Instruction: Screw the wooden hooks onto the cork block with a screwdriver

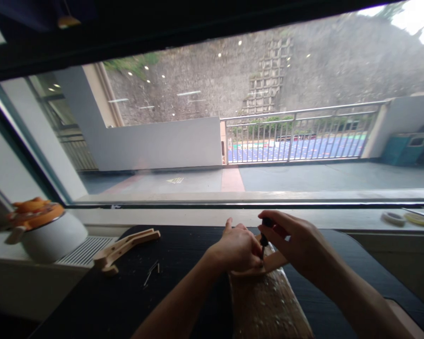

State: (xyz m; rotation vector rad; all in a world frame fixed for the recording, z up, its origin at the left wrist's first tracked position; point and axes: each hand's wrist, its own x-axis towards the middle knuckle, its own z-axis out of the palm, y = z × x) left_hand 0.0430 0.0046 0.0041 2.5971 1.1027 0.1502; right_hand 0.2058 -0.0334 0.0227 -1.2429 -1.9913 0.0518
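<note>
My right hand (292, 231) grips the dark handle of a screwdriver (265, 239), which stands nearly upright. Its tip comes down on a light wooden piece (276, 261). My left hand (236, 248) is closed on that same piece beside the screwdriver tip, with one finger sticking out forward. Both hands hide much of the piece. Under it lies a thick, worn wooden plank (266, 308) with pale specks. Farther left, a jointed light wooden part (127, 247) rests on the black table (194, 235). Thin bent metal bits (151, 273) lie near it.
A white pot with an orange lid (49, 230) sits on the sill at the left, next to a vent grille (86, 250). Two tape rolls, one white (393, 218) and one yellow (416, 219), lie on the right sill. A window (183, 183) stands behind the table.
</note>
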